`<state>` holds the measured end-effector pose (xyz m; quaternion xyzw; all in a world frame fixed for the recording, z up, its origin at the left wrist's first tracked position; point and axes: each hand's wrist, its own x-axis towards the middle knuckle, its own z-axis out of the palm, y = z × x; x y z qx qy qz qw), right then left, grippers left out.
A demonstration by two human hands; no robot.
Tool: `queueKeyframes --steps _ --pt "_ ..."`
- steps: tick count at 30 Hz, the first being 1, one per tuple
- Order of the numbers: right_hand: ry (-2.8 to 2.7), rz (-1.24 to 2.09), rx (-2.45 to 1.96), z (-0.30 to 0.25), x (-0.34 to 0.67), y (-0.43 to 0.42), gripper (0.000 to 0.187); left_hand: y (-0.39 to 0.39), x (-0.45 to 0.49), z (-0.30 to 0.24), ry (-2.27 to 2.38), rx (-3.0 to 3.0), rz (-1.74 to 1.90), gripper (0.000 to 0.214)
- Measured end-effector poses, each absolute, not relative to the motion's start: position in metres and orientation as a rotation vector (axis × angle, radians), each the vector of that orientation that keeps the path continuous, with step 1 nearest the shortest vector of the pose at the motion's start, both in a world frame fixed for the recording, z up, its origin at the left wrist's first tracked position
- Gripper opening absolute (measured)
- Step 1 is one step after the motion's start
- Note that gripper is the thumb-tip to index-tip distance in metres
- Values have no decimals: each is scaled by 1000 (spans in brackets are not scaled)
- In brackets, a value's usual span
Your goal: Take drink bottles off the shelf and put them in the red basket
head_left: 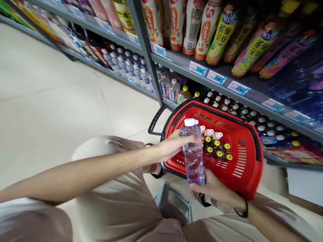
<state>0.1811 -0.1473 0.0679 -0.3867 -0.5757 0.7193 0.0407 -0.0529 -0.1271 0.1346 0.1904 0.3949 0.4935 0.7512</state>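
Over the near side of a red shopping basket (248,168), I hold a clear, purplish plastic bottle (193,159) with a white cap, roughly upright. My left hand (174,144) wraps round its upper part, fingers closed. The bottle's lower end is gripped by my right hand (212,186), which wears a dark band at the wrist. Another white cap shows just behind; whether a second bottle is in my grasp I cannot tell. Inside the basket stand several dark bottles with yellow caps (217,143) and several white-capped bottles (209,133), partly hidden behind the held one.
Drink shelves (176,62) with price tags run along the far side. Nestea bottles (222,37) fill the upper shelf; many capped bottles (234,107) stand below. The basket's black handle (157,117) sticks out leftward. A grey stool (161,196) is between my legs, on tiled floor (50,84).
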Motion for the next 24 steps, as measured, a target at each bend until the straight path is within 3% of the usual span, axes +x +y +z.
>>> queueKeyframes --steps 5,10,16,24 --pt "-1874 2223 -1138 77 173 -152 19 -131 -56 134 872 331 1042 48" --pt "-2049 2110 -1154 72 175 -152 24 -135 -52 139 926 377 1022 52" --pt "-2158 2083 -1085 69 180 -144 26 -135 -46 142 975 443 1002 37" --pt "-2273 1941 -1064 68 176 -133 31 -127 -46 137 992 466 998 46"
